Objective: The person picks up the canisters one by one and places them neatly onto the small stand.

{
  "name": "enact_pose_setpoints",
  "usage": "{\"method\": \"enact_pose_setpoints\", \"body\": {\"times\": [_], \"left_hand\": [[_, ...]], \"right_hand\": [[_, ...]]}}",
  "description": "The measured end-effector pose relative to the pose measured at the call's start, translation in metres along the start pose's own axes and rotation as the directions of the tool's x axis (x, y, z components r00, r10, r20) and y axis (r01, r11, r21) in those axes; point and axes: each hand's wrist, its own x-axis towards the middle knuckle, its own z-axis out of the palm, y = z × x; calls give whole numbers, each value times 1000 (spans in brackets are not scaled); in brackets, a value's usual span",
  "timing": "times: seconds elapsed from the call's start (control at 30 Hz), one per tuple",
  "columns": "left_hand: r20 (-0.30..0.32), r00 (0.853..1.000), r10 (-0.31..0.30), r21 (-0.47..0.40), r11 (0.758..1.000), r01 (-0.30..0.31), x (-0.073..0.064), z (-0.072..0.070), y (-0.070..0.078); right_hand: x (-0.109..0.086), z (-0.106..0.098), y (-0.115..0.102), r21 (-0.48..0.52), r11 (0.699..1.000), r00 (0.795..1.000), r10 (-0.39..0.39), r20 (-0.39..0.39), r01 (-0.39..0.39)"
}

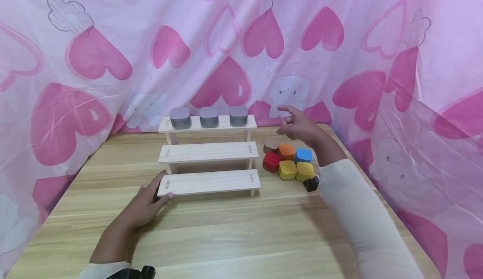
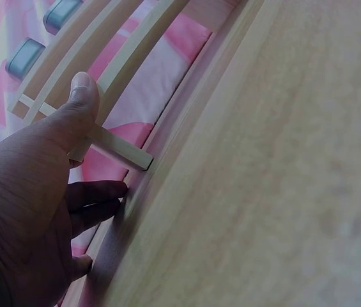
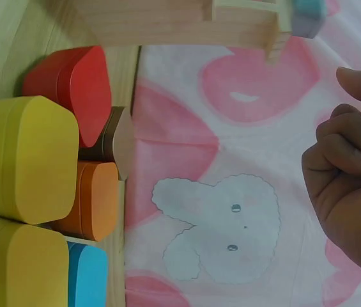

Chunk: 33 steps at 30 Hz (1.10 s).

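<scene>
A three-step wooden stand [image 1: 209,182] stands on the table. At the left end of its lowest step, my left hand [image 1: 142,207] grips the board, thumb [image 2: 83,93] at the front edge and index finger round the side. Three small grey tins, among them the middle grey tin [image 1: 209,117], sit in a row on the top step; the lower two steps are bare. My right hand [image 1: 299,126] hangs in the air right of the top step, holding nothing. Its index finger points left and the other fingers are curled.
Beneath my right forearm is a cluster of small tins: a red tin [image 1: 271,162], a brown tin [image 1: 271,145], an orange tin [image 1: 286,151], a blue tin [image 1: 303,155] and two yellow tins [image 1: 287,170]. A pink heart-patterned cloth [image 1: 170,86] hangs behind the wooden table [image 1: 211,241].
</scene>
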Motion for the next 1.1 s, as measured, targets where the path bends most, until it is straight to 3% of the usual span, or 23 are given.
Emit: {"method": "enact_pose_setpoints", "body": {"times": [0.4, 0.63, 1.1], "left_hand": [[0, 1000, -10, 21, 1000, 10, -2, 1, -5], [0, 1000, 7, 39, 999, -7, 0, 0, -4], [9, 1000, 16, 11, 1000, -16, 1, -1, 0]], "right_hand": [[-39, -11, 28, 72, 994, 997, -81, 14, 80], [-58, -13, 59, 124, 991, 998, -52, 25, 49], [-86, -18, 110, 193, 981, 999, 0, -36, 7]]}}
